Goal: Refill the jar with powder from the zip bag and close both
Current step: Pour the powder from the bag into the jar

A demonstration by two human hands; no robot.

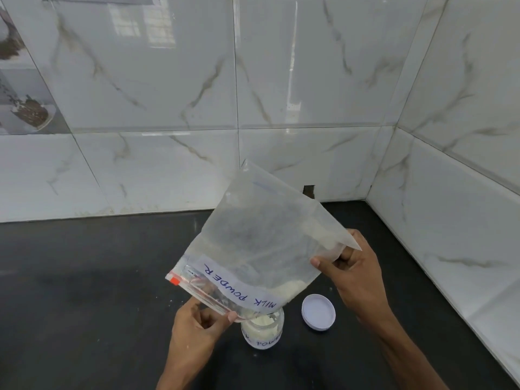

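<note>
A clear zip bag (261, 237) labelled "MILK POWDER" is held upside down and tilted, its open mouth over the jar (263, 332). The small glass jar stands upright on the black counter with white powder heaped at its top. My left hand (197, 327) pinches the bag's zip edge just left of the jar. My right hand (351, 268) grips the raised bottom corner of the bag. A little powder clings inside the bag near the mouth and the upper corner. The jar's white lid (318, 312) lies on the counter to the right of the jar.
The black counter (84, 291) runs into a corner of white marble-look wall tiles (168, 80) at the back and right. A few white powder specks lie on the counter near the jar. A small dark notch (308, 190) sits low in the back wall.
</note>
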